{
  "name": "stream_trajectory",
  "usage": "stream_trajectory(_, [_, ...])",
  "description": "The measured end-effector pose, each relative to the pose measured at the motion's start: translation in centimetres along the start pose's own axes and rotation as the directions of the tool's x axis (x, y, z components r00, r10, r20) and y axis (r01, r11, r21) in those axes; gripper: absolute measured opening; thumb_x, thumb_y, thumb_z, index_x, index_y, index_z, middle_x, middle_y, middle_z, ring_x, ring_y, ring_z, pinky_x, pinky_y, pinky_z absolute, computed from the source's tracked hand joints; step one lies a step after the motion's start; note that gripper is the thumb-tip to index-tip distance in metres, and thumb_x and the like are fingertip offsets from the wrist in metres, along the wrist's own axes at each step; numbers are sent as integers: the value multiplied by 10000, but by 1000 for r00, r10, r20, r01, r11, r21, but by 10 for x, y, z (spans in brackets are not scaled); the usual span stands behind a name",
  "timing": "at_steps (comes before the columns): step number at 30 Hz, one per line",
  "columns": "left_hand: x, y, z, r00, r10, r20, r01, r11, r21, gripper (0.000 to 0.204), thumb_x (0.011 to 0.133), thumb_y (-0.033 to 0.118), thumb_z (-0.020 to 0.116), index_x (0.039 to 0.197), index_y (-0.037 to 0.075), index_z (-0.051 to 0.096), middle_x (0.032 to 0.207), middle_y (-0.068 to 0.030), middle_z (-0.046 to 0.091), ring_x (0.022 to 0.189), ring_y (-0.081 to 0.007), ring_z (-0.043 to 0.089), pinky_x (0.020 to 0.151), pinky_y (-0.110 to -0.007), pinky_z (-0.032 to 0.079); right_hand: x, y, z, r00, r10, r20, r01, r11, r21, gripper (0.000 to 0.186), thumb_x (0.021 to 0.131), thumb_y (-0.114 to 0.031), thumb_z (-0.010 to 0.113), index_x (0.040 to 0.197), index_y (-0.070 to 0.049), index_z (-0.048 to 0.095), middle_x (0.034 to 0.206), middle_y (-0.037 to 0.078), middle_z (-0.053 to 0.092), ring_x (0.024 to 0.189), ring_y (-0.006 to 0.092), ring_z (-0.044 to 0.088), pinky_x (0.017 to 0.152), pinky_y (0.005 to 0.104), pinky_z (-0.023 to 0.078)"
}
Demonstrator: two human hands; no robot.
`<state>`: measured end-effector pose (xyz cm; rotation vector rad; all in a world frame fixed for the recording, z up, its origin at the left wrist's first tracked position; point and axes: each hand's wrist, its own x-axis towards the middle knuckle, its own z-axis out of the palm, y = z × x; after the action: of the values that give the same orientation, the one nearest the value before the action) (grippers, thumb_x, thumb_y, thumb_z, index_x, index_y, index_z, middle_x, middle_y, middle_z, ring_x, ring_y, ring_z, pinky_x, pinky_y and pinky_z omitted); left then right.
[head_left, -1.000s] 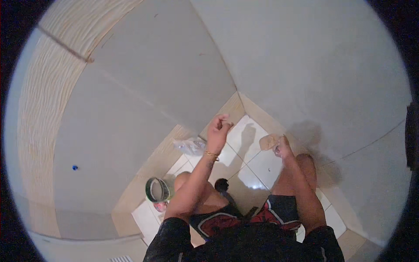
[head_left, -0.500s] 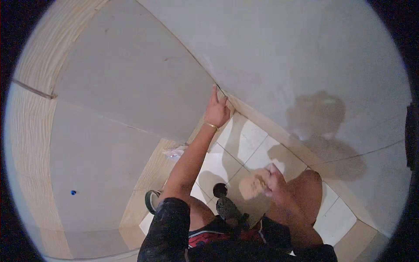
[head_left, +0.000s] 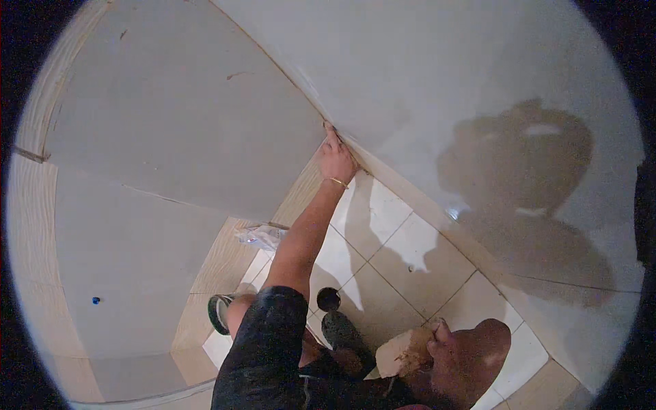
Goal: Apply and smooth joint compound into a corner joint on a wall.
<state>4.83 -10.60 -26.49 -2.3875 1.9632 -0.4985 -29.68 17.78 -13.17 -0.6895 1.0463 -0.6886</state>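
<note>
My left hand (head_left: pixel 337 161) reaches into the corner where two grey tiled walls meet. One finger is stretched up with its tip touching the corner seam (head_left: pixel 295 86), just above the beige bottom band of the wall. The other fingers are bent loosely, and nothing shows in them. Low at the right, my right hand (head_left: pixel 443 344) is closed on a flat beige piece (head_left: pixel 400 353) smeared with brownish paste. It is beside my bare knee (head_left: pixel 488 345); what the piece is made of I cannot tell.
White floor tiles (head_left: pixel 389 205) carry a round black opening (head_left: pixel 329 299) and a dark speckled, elongated thing (head_left: pixel 342 329). A clear plastic bag (head_left: pixel 261 237) lies by the left wall. A dark green ring (head_left: pixel 214 314) stands near my leg. A blue plug (head_left: pixel 96 301) sits in the left wall.
My left fingertip has moved slightly up and left along the seam. My right hand has come down and nearer to me, still holding the beige piece. The whole view has shifted.
</note>
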Motion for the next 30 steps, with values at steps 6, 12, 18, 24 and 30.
stream_trajectory(6, [-10, 7, 11, 988, 154, -32, -158, 967, -200, 340, 739, 189, 560, 994, -35, 581, 1395, -298, 209, 983, -379, 531, 833, -418, 462, 13, -3, -26, 986, 136, 98, -94, 931, -352, 454, 695, -340, 606, 1013, -49, 463, 813, 37, 513, 805, 171, 528, 682, 303, 437])
stream_trajectory(12, [-26, -28, -11, 959, 184, -213, -238, 936, -260, 349, 696, 141, 566, 1027, 33, 584, 1395, -301, 205, 997, -417, 528, 799, -436, 480, 7, -23, -6, 958, 246, 150, -273, 941, 198, 299, 838, -169, 456, 1109, -59, 391, 1010, 114, 521, 913, 224, 532, 817, 337, 448])
stream_trajectory(18, [-12, -11, -16, 994, 53, -94, -67, 986, -150, 341, 678, 133, 561, 994, 6, 548, 1392, -332, 155, 931, -406, 563, 689, -432, 514, 0, 0, -18, 963, 263, 59, -252, 955, -158, 387, 785, -246, 490, 1112, -46, 435, 929, 76, 531, 827, 177, 536, 713, 298, 448])
stream_trajectory(24, [3, -8, 3, 992, 30, -120, -54, 977, -205, 333, 700, 145, 547, 1005, 13, 554, 1395, -320, 174, 914, -396, 580, 715, -422, 514, -9, -12, 7, 936, 342, -77, -314, 915, 253, 348, 835, -183, 423, 1143, -22, 424, 1020, 102, 527, 930, 206, 513, 808, 322, 419])
stream_trajectory(30, [-11, -4, 14, 988, -12, -154, -65, 870, -488, 301, 724, 156, 544, 986, 8, 550, 1330, -296, 325, 885, -355, 599, 759, -375, 497, -11, -33, -6, 953, 295, 71, -285, 951, -122, 339, 883, -107, 380, 1208, -13, 374, 1096, 107, 497, 1028, 211, 474, 917, 318, 378])
